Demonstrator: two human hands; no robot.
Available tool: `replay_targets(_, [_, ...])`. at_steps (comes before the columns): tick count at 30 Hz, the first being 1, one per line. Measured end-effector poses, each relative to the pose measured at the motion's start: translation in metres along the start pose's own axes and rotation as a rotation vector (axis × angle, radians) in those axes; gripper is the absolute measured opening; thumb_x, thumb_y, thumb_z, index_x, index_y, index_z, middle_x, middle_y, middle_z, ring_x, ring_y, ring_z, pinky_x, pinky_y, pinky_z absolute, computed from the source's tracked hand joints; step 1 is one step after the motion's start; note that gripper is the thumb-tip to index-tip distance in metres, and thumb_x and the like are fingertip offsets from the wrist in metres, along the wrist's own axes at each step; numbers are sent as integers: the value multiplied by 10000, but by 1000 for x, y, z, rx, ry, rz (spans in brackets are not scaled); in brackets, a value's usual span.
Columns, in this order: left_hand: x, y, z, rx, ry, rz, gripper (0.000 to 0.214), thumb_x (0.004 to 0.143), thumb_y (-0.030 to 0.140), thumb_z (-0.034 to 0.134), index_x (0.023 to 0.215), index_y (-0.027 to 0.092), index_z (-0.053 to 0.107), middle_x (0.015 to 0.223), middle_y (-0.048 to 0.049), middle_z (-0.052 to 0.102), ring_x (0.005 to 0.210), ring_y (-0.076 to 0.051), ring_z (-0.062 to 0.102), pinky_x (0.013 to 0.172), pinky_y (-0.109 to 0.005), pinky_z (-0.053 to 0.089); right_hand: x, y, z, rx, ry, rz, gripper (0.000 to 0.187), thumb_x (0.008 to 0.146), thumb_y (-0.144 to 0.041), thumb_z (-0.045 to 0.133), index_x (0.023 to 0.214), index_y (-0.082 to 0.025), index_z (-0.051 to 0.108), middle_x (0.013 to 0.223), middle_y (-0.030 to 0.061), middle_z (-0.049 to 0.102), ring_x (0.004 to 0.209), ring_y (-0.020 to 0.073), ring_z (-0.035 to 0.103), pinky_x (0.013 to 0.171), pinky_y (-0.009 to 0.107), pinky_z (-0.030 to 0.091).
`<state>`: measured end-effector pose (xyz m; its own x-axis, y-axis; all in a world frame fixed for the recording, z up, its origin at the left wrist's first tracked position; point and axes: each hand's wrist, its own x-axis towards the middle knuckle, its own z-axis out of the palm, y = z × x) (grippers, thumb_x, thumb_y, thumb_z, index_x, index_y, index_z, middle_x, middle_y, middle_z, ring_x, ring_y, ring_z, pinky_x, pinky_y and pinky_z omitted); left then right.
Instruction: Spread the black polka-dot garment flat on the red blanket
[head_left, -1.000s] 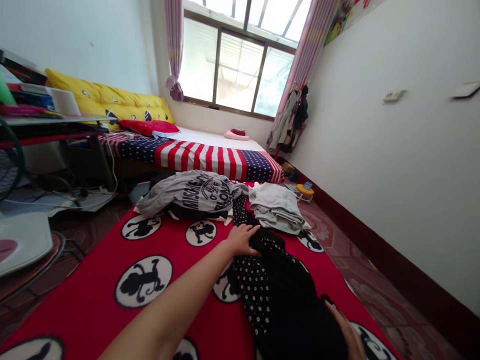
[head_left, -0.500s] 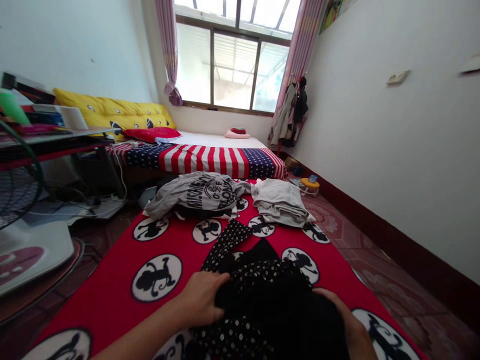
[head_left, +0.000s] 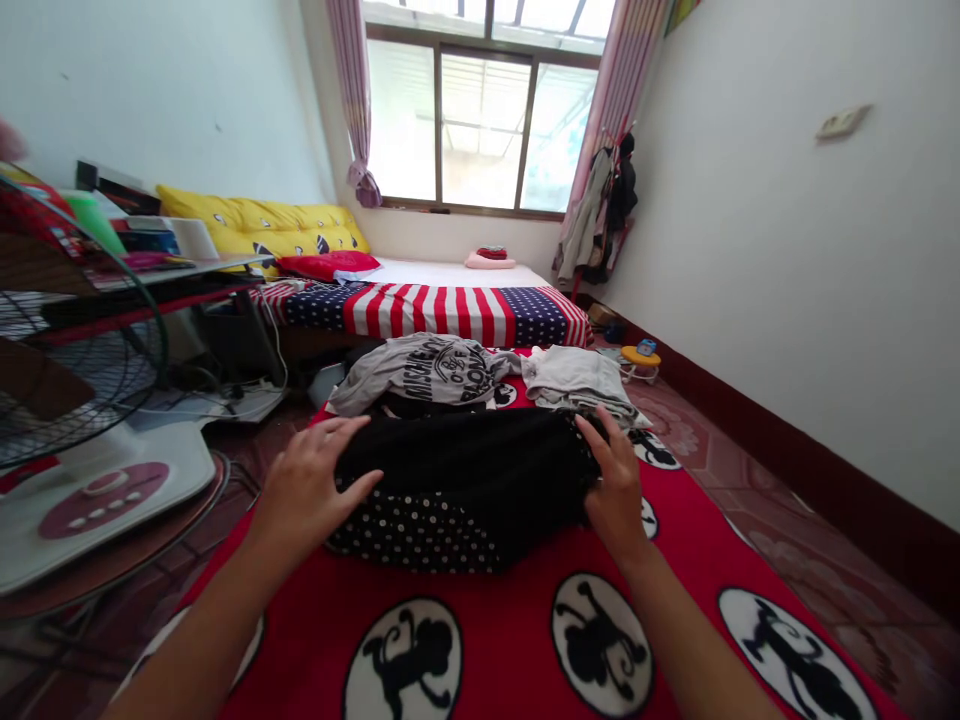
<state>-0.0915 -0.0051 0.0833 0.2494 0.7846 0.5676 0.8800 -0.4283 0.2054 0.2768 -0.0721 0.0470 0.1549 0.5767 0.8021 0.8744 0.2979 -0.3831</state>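
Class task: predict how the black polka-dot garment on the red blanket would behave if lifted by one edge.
Probably floppy: the black polka-dot garment sags in soft folds at the right hand. Likely light for its bulk, as thin cloth. Lifted by one edge, it would probably fall open and drape.

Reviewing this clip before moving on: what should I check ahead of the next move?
1. Left hand lying open on the polka-dot garment: ok.
2. Right hand gripping the garment's right end: cannot tell.
3. Garment lying on the red blanket: ok.
4. Garment apart from the gray T-shirt: cannot tell.
5. Folded clothes stacked beside the T-shirt: ok.
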Motion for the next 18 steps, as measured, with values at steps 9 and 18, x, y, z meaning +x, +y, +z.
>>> replay_targets(9, [-79,16,97,-131,-236,189,407,856,432,573,1241,305,611,1437,-87,476,1351,-324,398,1088,-551,353,-95,18,40,235,1,681,438,907,-467,445,1220,-168,511,1201,132,581,1127,259,543,989,437,424])
replay_targets(18, [-81,27,79,-425,-220,165,217,896,299,493,988,250,684,1158,-81,679,1154,-278,582,1033,-489,424,-87,-6,32,141,-156,556,568,791,-463,629,1266,-176,512,1243,136,596,1162,302,554,1005,482,432])
